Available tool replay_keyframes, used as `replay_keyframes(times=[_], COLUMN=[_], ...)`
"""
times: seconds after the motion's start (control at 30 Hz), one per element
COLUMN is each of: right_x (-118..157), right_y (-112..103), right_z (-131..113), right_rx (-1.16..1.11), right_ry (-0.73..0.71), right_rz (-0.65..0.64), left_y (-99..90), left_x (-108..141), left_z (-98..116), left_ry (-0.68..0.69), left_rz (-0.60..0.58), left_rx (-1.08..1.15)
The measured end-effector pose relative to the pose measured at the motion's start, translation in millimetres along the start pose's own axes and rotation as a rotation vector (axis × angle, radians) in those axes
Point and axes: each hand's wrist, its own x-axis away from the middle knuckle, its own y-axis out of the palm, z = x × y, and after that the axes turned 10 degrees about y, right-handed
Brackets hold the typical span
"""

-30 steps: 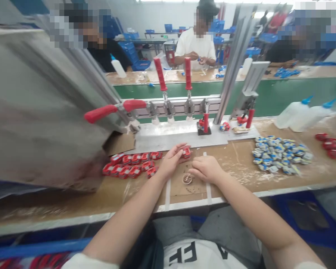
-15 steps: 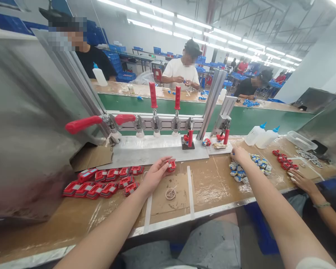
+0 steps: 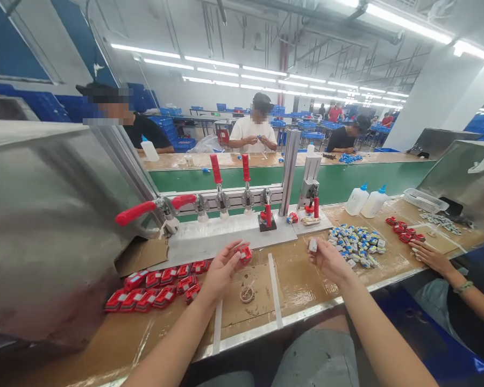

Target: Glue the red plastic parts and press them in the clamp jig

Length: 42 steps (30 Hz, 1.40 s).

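Between the fingertips of my left hand (image 3: 225,267) is a small red part (image 3: 246,255), held above the cardboard mat. My right hand (image 3: 326,259) pinches a small white piece (image 3: 313,245) just left of the pile of white, blue and yellow pieces (image 3: 357,244). Stacked red parts (image 3: 145,287) lie to the left of my left hand. A small round dish (image 3: 247,294) with a thin stick in it sits on the mat below that hand. Behind my hands stands a metal fixture (image 3: 234,200) with red-handled clamps.
Two white bottles (image 3: 365,201) with blue caps stand behind the pile. A co-worker's hand (image 3: 429,257) rests at the right by more red parts (image 3: 405,231). A metal housing (image 3: 44,231) fills the left side. Other people sit beyond the green belt (image 3: 342,180).
My right hand has moved left from the pile's back edge and now holds a white piece. My left hand still holds the red part. The view has tilted upward.
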Motion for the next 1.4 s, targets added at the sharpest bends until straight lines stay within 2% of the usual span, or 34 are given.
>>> replay_keyframes(times=[0.07, 0.13, 0.23, 0.33, 0.57, 0.9, 1.03, 1.1, 1.2, 1.27, 1.33, 1.4], right_x=[17, 31, 45, 53, 63, 61, 58, 56, 49, 42, 34, 27], right_y=[24, 45, 65, 77, 90, 81, 80, 83, 88, 88, 84, 76], right_z=[11, 17, 20, 20, 24, 33, 39, 43, 50, 54, 57, 58], right_rx=[-0.099, -0.162, -0.145, -0.027, 0.267, 0.375, 0.361, 0.336, 0.132, -0.048, -0.186, -0.291], right_ry=[0.053, 0.059, 0.024, -0.032, -0.325, -0.467, -0.513, -0.478, -0.325, -0.246, -0.214, -0.196], right_rz=[-0.074, -0.091, -0.033, 0.008, 0.099, 0.094, 0.154, 0.164, 0.119, 0.142, 0.221, 0.304], left_y=[15.1, 31.7, 51.7, 61.2, 68.2, 76.5, 79.1, 81.6, 89.4, 97.9, 108.3, 119.1], left_x=[11, 23, 40, 49, 55, 58, 54, 48, 34, 22, 11, -2], left_z=[9, 15, 18, 17, 16, 20, 24, 29, 36, 36, 31, 22], left_ry=[-0.032, -0.056, -0.065, -0.03, 0.075, 0.148, 0.273, 0.426, 0.765, 0.93, 0.97, 0.876], left_rz=[-0.057, -0.111, -0.157, -0.162, -0.184, -0.233, -0.292, -0.377, -0.628, -0.823, -0.887, -0.827], left_rx=[0.02, 0.047, 0.079, 0.071, -0.015, -0.177, -0.386, -0.62, -1.015, -1.18, -1.262, -1.302])
